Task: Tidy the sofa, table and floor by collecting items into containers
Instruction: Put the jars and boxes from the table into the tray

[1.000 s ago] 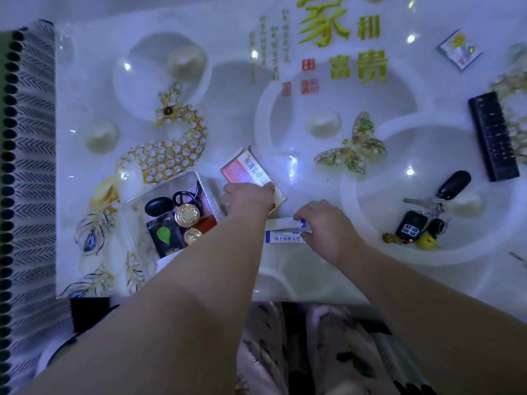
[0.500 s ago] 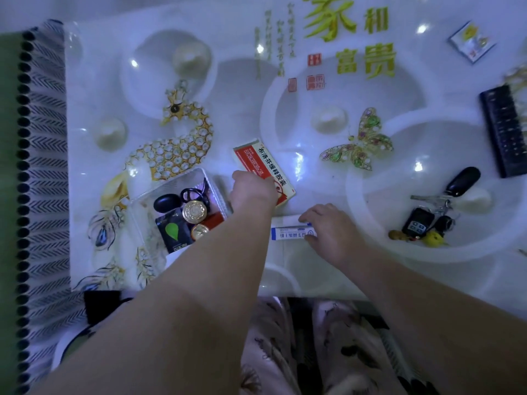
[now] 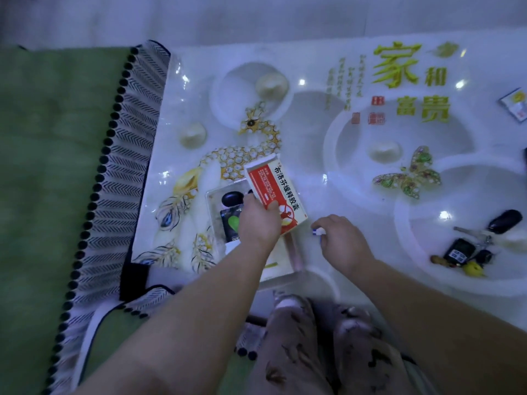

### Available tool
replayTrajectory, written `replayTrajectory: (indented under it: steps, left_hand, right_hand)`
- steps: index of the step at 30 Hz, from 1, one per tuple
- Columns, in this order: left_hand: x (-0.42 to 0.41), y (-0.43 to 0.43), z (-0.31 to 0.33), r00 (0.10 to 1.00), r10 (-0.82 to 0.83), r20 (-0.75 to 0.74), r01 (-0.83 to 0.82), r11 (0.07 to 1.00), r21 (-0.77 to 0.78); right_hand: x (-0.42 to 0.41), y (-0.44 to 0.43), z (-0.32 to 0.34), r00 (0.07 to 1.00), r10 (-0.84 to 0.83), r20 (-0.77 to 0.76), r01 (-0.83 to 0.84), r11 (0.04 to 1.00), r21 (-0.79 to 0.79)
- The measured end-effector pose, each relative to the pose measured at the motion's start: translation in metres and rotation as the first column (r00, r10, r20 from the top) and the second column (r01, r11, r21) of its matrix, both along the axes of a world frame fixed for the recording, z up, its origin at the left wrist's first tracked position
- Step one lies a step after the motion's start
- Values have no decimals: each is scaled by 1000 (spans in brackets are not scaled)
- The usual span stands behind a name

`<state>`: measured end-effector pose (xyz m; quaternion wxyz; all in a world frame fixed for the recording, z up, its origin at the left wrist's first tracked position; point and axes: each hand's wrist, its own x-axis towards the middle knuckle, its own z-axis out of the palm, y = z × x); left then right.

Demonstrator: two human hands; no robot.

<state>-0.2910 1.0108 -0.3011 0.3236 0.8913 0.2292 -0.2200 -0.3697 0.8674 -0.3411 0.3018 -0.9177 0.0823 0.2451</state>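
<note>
now, closest to you, both forearms reach out over your patterned trousers (image 3: 299, 346) to the front edge of the table (image 3: 310, 124), and both hands have just gone from resting on things to holding them. your right hand (image 3: 342, 242) has curled over the small blue-and-white tube (image 3: 318, 231), which a moment ago lay flat and in full view beside your fingers. only its tip pokes out of the pinch now, and you can't tell from here whether it has left the tabletop. your left hand (image 3: 258, 222), whose fingers earlier rested on top of the red medicine box (image 3: 273, 189), now grips that box by its near end with the thumb on the printed face. it looks lifted off the table and held at a slant, partly over the clear container (image 3: 222, 187) just to its left. that container already holds a black oval case (image 3: 231, 198) and a dark packet with a green leaf (image 3: 231, 225), so by my reading the box goes in next and the tube after it. further out on the right the keys (image 3: 467, 248) lie untouched, and at the far right edge a small packet (image 3: 514, 105) waits too, so the table is well short of tidy.
</note>
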Motion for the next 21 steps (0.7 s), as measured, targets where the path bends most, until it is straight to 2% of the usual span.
replayTrajectory:
  steps: [6, 11, 17, 21]
  left_hand:
    - [-6, 50, 4, 996, -64, -59, 69, 994, 85]
    - [-9, 41, -6, 980, -147, -134, 162, 981, 104]
    - [-11, 19, -16, 955, -268, -124, 284, 948, 142]
    - [-14, 15, -19, 905, -318, -283, 365, 922, 132]
  right_hand:
    - [10, 37, 6, 999, -24, 31, 23, 999, 30]
    - [6, 38, 3, 1000, -10, -10, 10, 1000, -2]
    - [-8, 26, -4, 997, -60, -52, 59, 998, -30]
    - [-14, 20, -6, 994, -70, -86, 65, 996, -61]
